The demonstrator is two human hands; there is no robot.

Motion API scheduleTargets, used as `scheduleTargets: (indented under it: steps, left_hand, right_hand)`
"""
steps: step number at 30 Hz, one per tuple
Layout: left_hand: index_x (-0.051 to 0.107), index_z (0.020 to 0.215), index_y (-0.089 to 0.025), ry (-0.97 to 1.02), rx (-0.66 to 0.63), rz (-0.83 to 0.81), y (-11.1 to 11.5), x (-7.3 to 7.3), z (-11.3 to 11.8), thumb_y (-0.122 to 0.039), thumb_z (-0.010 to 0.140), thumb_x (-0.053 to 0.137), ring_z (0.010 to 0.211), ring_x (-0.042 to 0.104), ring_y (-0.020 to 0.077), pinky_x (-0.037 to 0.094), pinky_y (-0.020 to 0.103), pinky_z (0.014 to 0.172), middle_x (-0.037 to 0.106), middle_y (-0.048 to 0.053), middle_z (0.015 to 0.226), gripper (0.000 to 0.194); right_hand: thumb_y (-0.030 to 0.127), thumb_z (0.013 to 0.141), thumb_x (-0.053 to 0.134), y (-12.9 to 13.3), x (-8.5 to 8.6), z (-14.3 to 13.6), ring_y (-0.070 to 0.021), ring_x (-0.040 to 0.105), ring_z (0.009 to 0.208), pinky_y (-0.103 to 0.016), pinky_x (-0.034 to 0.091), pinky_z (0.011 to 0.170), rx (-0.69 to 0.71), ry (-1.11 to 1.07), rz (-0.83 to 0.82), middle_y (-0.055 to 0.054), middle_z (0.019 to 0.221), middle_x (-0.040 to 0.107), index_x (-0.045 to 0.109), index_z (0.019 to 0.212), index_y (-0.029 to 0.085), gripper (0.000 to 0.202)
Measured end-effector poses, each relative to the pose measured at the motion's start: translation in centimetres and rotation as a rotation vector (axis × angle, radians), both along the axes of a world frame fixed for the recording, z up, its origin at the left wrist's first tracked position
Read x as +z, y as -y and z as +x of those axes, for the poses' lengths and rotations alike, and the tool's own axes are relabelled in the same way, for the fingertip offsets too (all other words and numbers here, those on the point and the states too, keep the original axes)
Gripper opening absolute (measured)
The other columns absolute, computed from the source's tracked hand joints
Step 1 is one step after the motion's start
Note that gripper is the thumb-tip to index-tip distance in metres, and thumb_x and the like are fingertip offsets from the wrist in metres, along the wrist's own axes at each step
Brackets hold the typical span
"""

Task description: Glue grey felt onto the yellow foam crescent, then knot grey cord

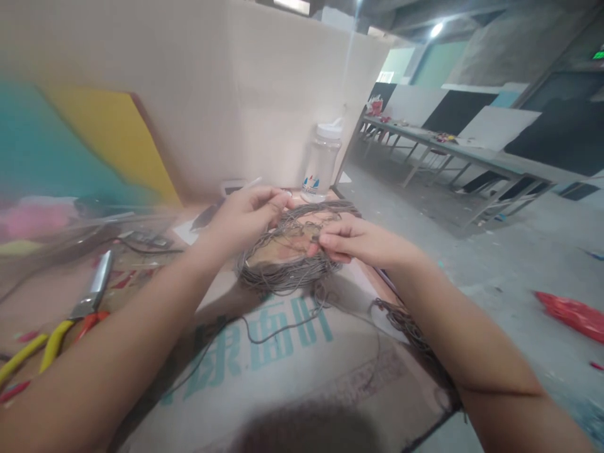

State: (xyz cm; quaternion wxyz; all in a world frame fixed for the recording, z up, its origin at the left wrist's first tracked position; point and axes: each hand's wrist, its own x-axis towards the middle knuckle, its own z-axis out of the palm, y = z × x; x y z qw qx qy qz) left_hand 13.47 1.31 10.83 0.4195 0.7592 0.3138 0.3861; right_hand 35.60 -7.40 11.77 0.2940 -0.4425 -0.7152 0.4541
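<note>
A loose coil of thin grey cord (287,280) lies on a flattened printed sack or board, with tangled strands across its middle. My left hand (252,214) is over the coil's far left side, thumb and forefinger pinched together. What sits between those fingertips is too small and blurred to make out. Over the right side of the coil, my right hand (346,240) is closed in a pinch on a strand of the cord. One loose length of cord (264,340) trails toward me across the printed surface (302,377). A second bunch of cord (401,324) lies beneath my right forearm.
A clear bottle (323,160) with a white lid stands behind the coil. Pliers (89,302) with yellow and red handles lie at left. Behind rises a pale panel (264,94). Past the right table edge are the floor, a red plastic bag (573,314) and a long table (443,148).
</note>
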Motion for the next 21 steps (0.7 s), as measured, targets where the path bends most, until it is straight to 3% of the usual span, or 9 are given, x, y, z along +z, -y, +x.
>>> scheduleTargets:
  steps: [3, 5, 8, 11, 14, 17, 21]
  left_hand:
    - [0.069, 0.085, -0.017, -0.020, -0.092, -0.039, -0.5, -0.6, 0.6, -0.046, 0.082, 0.067, 0.077, 0.062, 0.0158, 0.049, 0.028, 0.073, 0.068, 0.003, 0.081, 0.029]
    - [0.069, 0.086, -0.017, -0.014, -0.155, -0.031, -0.5, -1.4, 1.3, -0.045, 0.081, 0.068, 0.087, 0.064, 0.0182, 0.051, 0.031, 0.081, 0.070, 0.005, 0.091, 0.029]
    - [0.069, 0.101, -0.017, 0.016, -0.210, -0.071, -0.2, -2.8, 2.4, -0.044, 0.085, 0.065, 0.092, 0.066, 0.0202, 0.054, 0.036, 0.084, 0.070, 0.007, 0.102, 0.032]
    - [0.061, 0.126, -0.021, 0.077, -0.294, -0.171, 0.3, -3.7, 3.1, -0.041, 0.087, 0.065, 0.103, 0.067, 0.0241, 0.055, 0.042, 0.090, 0.069, 0.010, 0.117, 0.044]
    - [0.055, 0.134, -0.024, 0.167, -0.332, -0.127, 0.3, -3.9, 3.3, -0.038, 0.084, 0.069, 0.124, 0.058, 0.0289, 0.050, 0.047, 0.103, 0.062, 0.010, 0.135, 0.054]
    - [0.056, 0.134, -0.026, 0.265, -0.274, -0.040, 0.1, -3.5, 3.2, -0.036, 0.086, 0.069, 0.129, 0.054, 0.0288, 0.046, 0.047, 0.108, 0.058, 0.009, 0.140, 0.051]
    - [0.053, 0.139, -0.034, 0.285, -0.274, 0.021, 0.7, -2.5, 2.7, -0.034, 0.089, 0.065, 0.128, 0.054, 0.0261, 0.047, 0.042, 0.107, 0.055, 0.004, 0.144, 0.052]
  right_hand:
    - [0.050, 0.095, 0.055, -0.2, 0.4, 0.2, -0.0080, 0.047, 0.050, -0.022, 0.039, 0.052, 0.001, -0.257, 0.014, 0.003, 0.058, 0.056, 0.062, 0.086, 0.016, 0.035]
    - [0.053, 0.093, 0.056, -0.5, 1.3, -0.1, -0.0124, 0.062, 0.067, -0.026, 0.050, 0.064, -0.086, -0.363, 0.114, -0.003, 0.078, 0.068, 0.058, 0.083, 0.018, 0.036]
    - [0.053, 0.095, 0.053, -0.8, 2.8, -0.8, -0.0187, 0.066, 0.101, -0.035, 0.053, 0.088, -0.164, -0.303, 0.290, -0.006, 0.105, 0.070, 0.059, 0.083, 0.019, 0.036]
    - [0.047, 0.098, 0.049, -0.8, 3.7, -1.3, -0.0204, 0.061, 0.117, -0.038, 0.047, 0.100, -0.174, -0.099, 0.455, -0.006, 0.112, 0.069, 0.063, 0.086, 0.018, 0.034]
    - [0.039, 0.100, 0.048, -0.4, 4.1, -1.3, -0.0207, 0.060, 0.115, -0.038, 0.043, 0.101, -0.168, 0.191, 0.613, -0.007, 0.107, 0.069, 0.066, 0.091, 0.016, 0.031]
    - [0.033, 0.102, 0.046, 0.2, 4.5, -0.9, -0.0187, 0.061, 0.102, -0.036, 0.041, 0.097, -0.127, 0.450, 0.716, -0.006, 0.096, 0.068, 0.066, 0.095, 0.014, 0.029]
    - [0.031, 0.102, 0.045, 0.6, 5.0, -0.9, -0.0150, 0.059, 0.087, -0.028, 0.042, 0.083, -0.056, 0.506, 0.658, -0.004, 0.087, 0.067, 0.067, 0.094, 0.015, 0.029]
